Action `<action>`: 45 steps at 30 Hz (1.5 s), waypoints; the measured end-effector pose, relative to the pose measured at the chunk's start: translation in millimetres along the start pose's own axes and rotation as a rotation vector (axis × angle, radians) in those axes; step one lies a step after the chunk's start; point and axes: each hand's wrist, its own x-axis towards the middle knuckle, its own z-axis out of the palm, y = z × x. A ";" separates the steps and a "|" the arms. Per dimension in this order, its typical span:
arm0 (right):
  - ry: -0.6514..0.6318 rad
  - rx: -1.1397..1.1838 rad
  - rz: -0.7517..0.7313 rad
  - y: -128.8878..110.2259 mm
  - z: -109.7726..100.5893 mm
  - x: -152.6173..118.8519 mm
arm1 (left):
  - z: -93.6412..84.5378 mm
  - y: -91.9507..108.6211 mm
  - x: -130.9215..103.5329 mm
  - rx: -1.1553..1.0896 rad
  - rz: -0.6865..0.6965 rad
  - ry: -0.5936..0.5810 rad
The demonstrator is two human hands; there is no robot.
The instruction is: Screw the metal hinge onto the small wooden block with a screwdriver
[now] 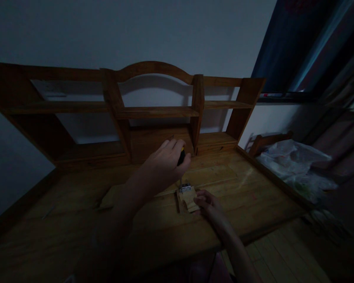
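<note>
My left hand (168, 157) is closed around the black and yellow handle of a screwdriver (181, 157). The screwdriver stands nearly upright, its shaft pointing down to a small metal hinge (185, 188). That hinge sits at the far edge of a small wooden block (190, 199) on the desk. On the block's right side, the fingers of my right hand (208, 202) grip it. The dim light hides the exact contact between screwdriver tip and hinge.
The wooden desk (230, 216) carries a shelf unit (159, 114) along its back. A flat wooden piece (113, 196) lies left of the block, partly behind my left arm. Plastic bags (295, 161) lie beyond the desk's right edge, by a chair (271, 139).
</note>
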 end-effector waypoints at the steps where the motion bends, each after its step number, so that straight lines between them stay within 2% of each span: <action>1: 0.008 0.015 0.005 -0.4 0.2 -0.3 | 3.1 -2.0 0.4 0.008 -0.006 0.018; 5: 0.027 0.059 0.016 -0.7 0.2 0.0 | 9.5 -6.6 3.4 0.002 0.002 -0.009; 11: 0.010 0.093 0.021 0.8 0.0 0.9 | 1.8 2.6 2.1 -0.031 0.071 -0.008; 21: 0.012 0.062 0.015 -2.7 1.3 0.1 | 16.3 -8.2 4.5 0.017 -0.011 0.063; 27: -0.001 0.069 0.018 -2.6 1.5 -1.6 | 6.3 -3.7 3.0 0.019 0.028 -0.002; 30: 0.003 0.067 0.024 -2.8 1.5 -1.4 | 6.0 0.7 2.7 -0.029 0.068 0.013; 35: -0.009 0.046 0.027 -1.9 0.8 0.6 | 18.3 -6.5 6.2 -0.108 -0.060 0.066; 39: -0.026 0.045 0.016 -1.6 0.4 0.9 | 20.2 -13.6 9.6 -0.149 -0.160 -0.043; 42: -0.038 0.040 0.008 -1.6 0.1 0.5 | 16.6 -11.3 10.4 -0.170 -0.164 -0.092; 45: -0.033 0.050 0.003 -1.2 -0.2 0.1 | 15.3 -6.2 8.8 -0.100 -0.143 -0.024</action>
